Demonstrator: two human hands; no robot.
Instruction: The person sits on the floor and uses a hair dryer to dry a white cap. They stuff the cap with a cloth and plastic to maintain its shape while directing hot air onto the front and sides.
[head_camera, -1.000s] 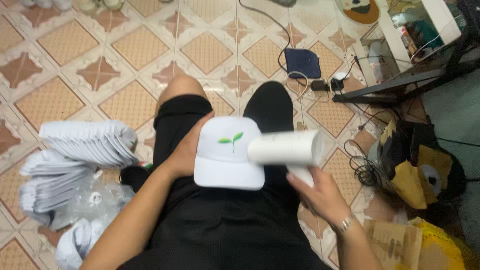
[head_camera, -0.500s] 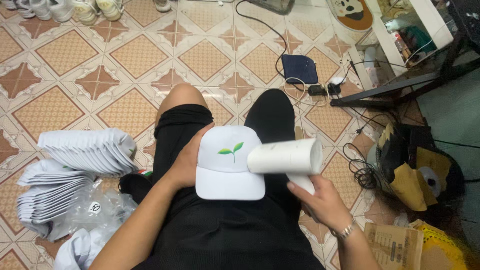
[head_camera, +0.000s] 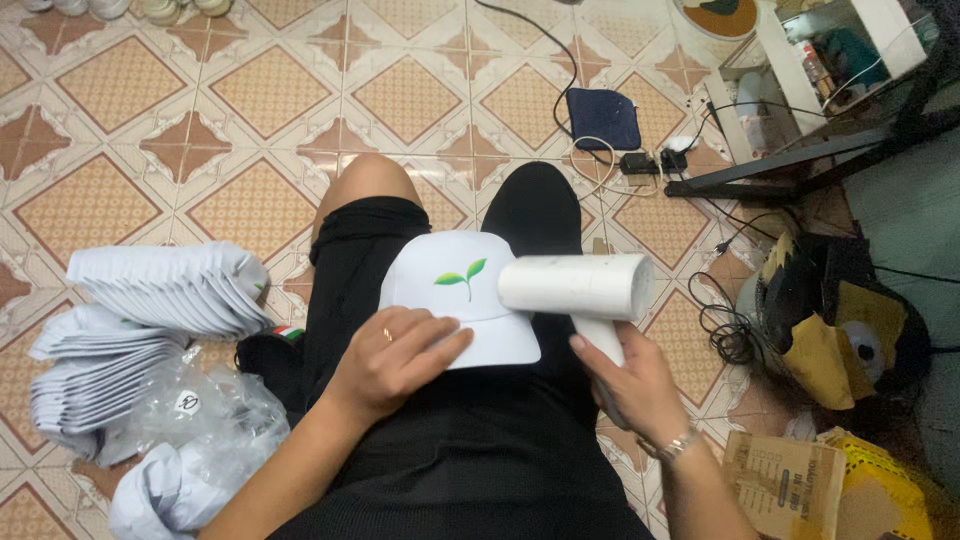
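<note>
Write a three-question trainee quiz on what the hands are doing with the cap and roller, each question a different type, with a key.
1. True or false: the left hand lies flat on the brim of the white cap.
2. The right hand grips the handle of: A) a hair dryer, B) a white lint roller, C) a steam iron.
3. Fill in: the stacks of white caps lie on the tiled floor at the person's ___ side.

Key: 1 true; 2 B; 3 left.
</note>
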